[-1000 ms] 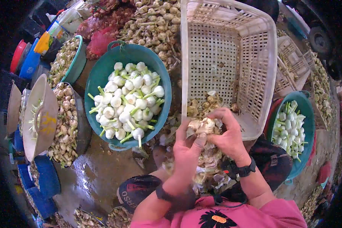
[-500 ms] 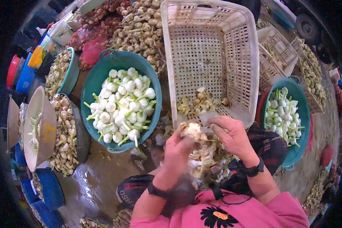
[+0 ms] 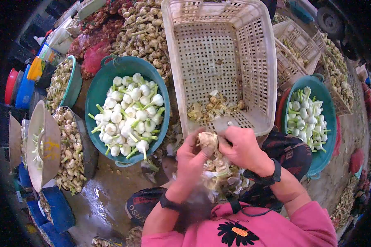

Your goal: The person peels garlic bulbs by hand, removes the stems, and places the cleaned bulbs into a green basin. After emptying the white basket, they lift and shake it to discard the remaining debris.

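A garlic bulb (image 3: 208, 140) with brownish, loose outer skin sits in my left hand (image 3: 190, 155), fingers and thumb wrapped around it. From the other side, my right hand (image 3: 244, 147) pinches at the bulb's edge with curled fingers; what exactly lies between the fingertips is hidden. Beneath both hands, a heap of garlic skins (image 3: 222, 175) lies over my lap. Just beyond the hands stands a white perforated plastic crate (image 3: 256, 70), with loose garlic skins and scraps (image 3: 216, 108) at its near end.
Left of the crate, a green tub (image 3: 163, 123) holds peeled white garlic with green stems. Another green tub (image 3: 325, 152) with similar bulbs stands at the right. Unpeeled garlic (image 3: 142, 35) is piled behind, and a dark tub of unpeeled bulbs (image 3: 68, 152) is at the left.
My right hand has come in closer to the bulb, its fingers now curled against it. My left hand still holds the bulb. The whole view has shifted slightly.
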Action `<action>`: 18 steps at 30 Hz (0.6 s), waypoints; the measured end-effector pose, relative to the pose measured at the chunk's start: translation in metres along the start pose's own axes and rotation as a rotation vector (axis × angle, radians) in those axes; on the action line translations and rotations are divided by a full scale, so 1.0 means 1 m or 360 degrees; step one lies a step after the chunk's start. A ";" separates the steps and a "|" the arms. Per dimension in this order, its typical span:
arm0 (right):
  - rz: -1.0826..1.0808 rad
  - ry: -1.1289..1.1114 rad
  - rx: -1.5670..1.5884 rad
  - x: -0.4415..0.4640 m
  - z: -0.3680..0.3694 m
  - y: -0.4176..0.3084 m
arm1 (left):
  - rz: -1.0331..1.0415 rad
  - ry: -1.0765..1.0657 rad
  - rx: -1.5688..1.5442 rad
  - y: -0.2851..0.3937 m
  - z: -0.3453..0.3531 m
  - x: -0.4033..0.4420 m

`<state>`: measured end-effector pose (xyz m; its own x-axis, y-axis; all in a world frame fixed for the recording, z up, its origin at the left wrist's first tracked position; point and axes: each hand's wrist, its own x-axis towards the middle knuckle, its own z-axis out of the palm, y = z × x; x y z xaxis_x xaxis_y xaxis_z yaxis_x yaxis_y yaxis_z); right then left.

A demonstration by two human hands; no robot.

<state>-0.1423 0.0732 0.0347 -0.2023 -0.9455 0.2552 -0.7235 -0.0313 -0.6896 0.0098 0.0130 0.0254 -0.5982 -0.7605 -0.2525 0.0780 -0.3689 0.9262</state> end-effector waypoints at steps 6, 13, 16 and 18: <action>0.0621 0.0209 0.0374 -0.008 0.011 0.026 | -0.0109 -0.0061 -0.0746 -0.006 -0.004 0.005; 0.0860 -0.0327 -0.0441 -0.033 0.007 0.070 | -0.0280 -0.0262 -0.1161 -0.002 -0.012 0.001; 0.0637 0.0024 0.0245 -0.011 -0.022 0.032 | -0.0243 -0.0215 -0.0788 -0.001 -0.005 0.000; 0.0374 0.0024 0.0500 -0.002 -0.031 0.010 | -0.0298 -0.0226 -0.0898 0.005 0.001 0.002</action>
<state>-0.1694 0.0851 0.0486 -0.3499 -0.9339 0.0736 -0.4194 0.0859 -0.9037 0.0083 0.0106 0.0297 -0.7402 -0.5908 -0.3210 0.3485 -0.7454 0.5683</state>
